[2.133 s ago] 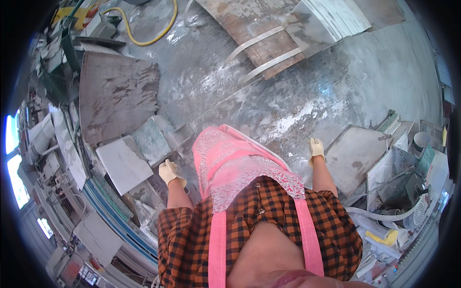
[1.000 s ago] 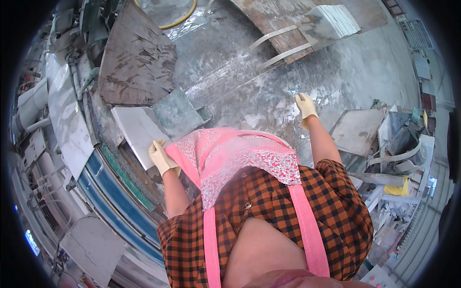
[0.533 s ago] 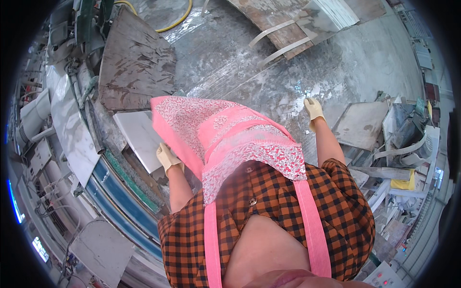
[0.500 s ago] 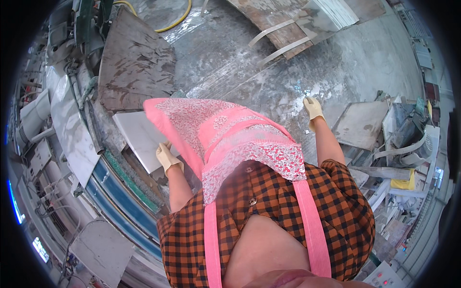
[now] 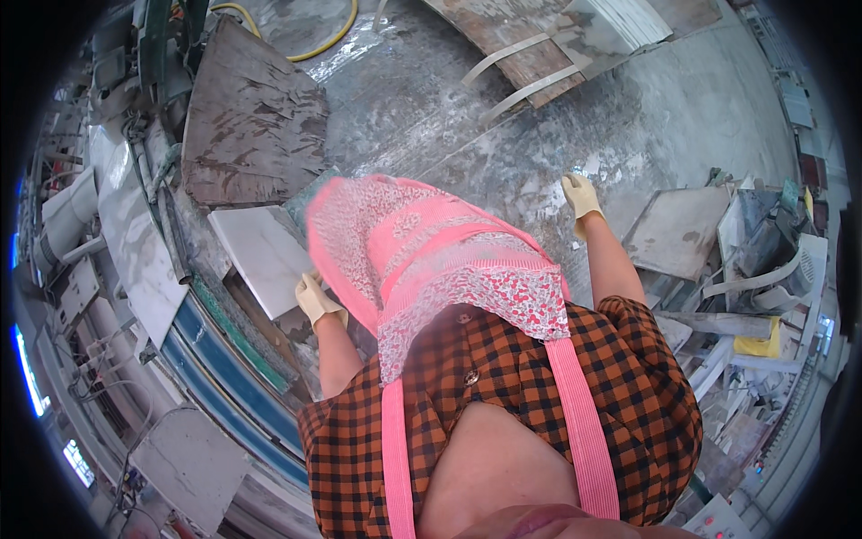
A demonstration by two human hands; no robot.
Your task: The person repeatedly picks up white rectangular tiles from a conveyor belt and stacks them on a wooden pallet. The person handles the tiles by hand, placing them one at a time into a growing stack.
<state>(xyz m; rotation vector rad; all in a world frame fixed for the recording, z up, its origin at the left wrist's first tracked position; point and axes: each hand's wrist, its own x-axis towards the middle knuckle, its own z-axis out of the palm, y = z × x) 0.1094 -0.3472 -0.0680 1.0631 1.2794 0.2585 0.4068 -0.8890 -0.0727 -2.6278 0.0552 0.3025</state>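
Note:
Pale cream gloves cover both my hands. My left hand (image 5: 316,297) hangs low at my left side, beside the edge of a pink floral apron (image 5: 409,234) and close to the near corner of a white stone slab (image 5: 260,256). Its fingers are curled in and I see nothing in them; whether the glove brushes the apron I cannot tell. Out to the right, my right hand (image 5: 582,195) hangs over the wet grey floor, apart from any object. Those fingers are loosely curled too, with nothing visible in them. The apron flares out to the front left.
A large brown-grey board (image 5: 256,117) stands at the left, behind the white slab. Ahead right are a pallet-like board with straps (image 5: 530,67) and stacked pale sheets (image 5: 620,27). A yellow hose (image 5: 337,40) curves at the back. Stone offcuts (image 5: 678,234) crowd the right side.
The apron's flared left edge has swung inward to the right. My right hand has risen slightly in the picture; my left has shifted a little. Both stay without any visible object.

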